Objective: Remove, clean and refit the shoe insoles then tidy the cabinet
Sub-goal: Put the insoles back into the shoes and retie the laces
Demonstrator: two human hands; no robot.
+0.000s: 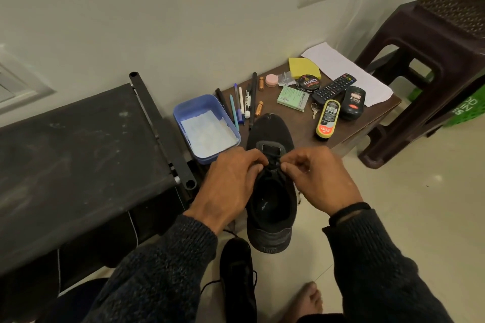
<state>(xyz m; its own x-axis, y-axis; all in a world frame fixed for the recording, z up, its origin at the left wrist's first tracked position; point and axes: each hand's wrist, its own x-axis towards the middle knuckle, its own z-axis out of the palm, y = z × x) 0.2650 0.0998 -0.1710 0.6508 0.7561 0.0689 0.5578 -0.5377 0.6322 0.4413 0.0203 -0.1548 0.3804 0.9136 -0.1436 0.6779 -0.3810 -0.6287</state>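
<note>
A black shoe (pixel 270 191) rests with its toe on the low brown surface (pixel 349 123) and its heel toward the person. Both hands meet over its laces: the left hand (pixel 231 183) curls its fingers around the lace on the shoe's left side, and the right hand (pixel 320 178) pinches the lace on the right. A second black shoe (pixel 237 278) lies on the floor just behind the heel. A blue tub (pixel 181 113) sits left of the toe, pens (pixel 240 105) beyond it.

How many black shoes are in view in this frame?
2. One black shoe sits on the low table's edge, with the left hand and right hand at its laces. The other shoe lies on the floor below.
</note>
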